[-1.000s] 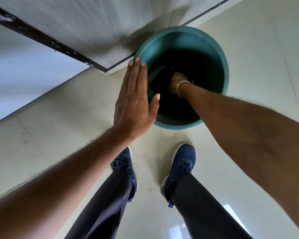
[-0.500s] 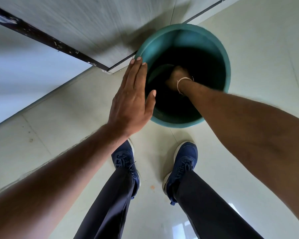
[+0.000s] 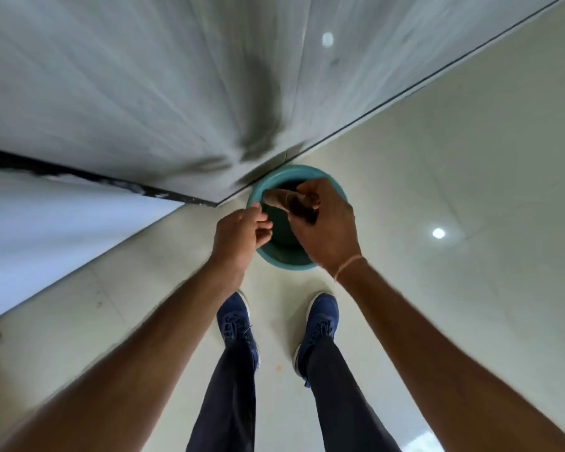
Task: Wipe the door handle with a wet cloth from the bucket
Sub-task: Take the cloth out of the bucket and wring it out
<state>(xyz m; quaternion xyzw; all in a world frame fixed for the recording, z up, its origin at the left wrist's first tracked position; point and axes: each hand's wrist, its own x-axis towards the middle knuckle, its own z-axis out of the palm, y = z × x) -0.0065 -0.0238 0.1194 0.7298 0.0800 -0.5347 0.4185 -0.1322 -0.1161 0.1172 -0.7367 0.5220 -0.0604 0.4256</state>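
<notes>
A teal bucket (image 3: 279,260) stands on the floor against the foot of a grey door (image 3: 163,93). Above its mouth my right hand (image 3: 327,233) is shut on a dark brown wet cloth (image 3: 294,202), one lighter end sticking out to the left. My left hand (image 3: 238,238) hovers at the bucket's left rim, fingers loosely curled and holding nothing, a short gap from the cloth. No door handle is in view.
My two blue shoes (image 3: 237,324) stand on the pale tiled floor (image 3: 454,190) just in front of the bucket. A dark door edge (image 3: 88,177) runs along the left, with a white wall (image 3: 46,230) below it.
My right hand has come up out of the bucket holding the cloth. My left hand has gone from flat and spread to loosely curled. The view has pulled back and up.
</notes>
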